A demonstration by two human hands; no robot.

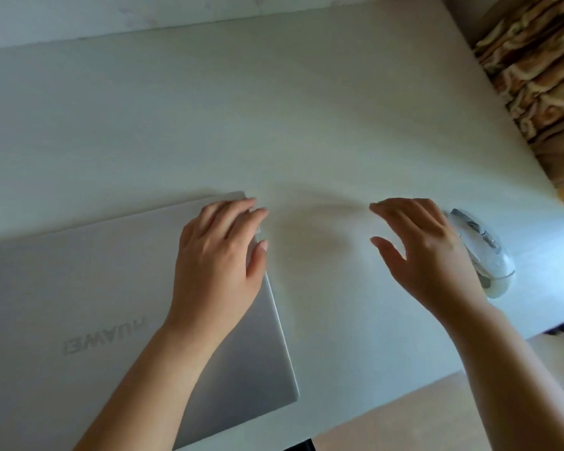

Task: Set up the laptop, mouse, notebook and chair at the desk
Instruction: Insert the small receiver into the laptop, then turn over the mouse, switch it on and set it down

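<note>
A pale white desk (306,109) fills most of the view, its far edge meeting a wall toward 12 o'clock. At 7 to 8 o'clock a closed silver laptop (79,288) is laid flat on the desk, its lid lettering seen upside down. Patterned brown fabric (534,60) is seen beyond the desk at 2 o'clock. The left hand (219,255) is spread flat on the laptop's far right corner, fingers extended and curled slightly over the edge, nothing being clasped. The right hand (420,252) is held open with fingers spread, palm down above bare desk at 4 o'clock, gripping nothing. Just beside it, at 3 to 4 o'clock, a white mouse (489,255) is set near the desk's right edge, partly covered by the hand's outer side; whether they touch cannot be told.
</note>
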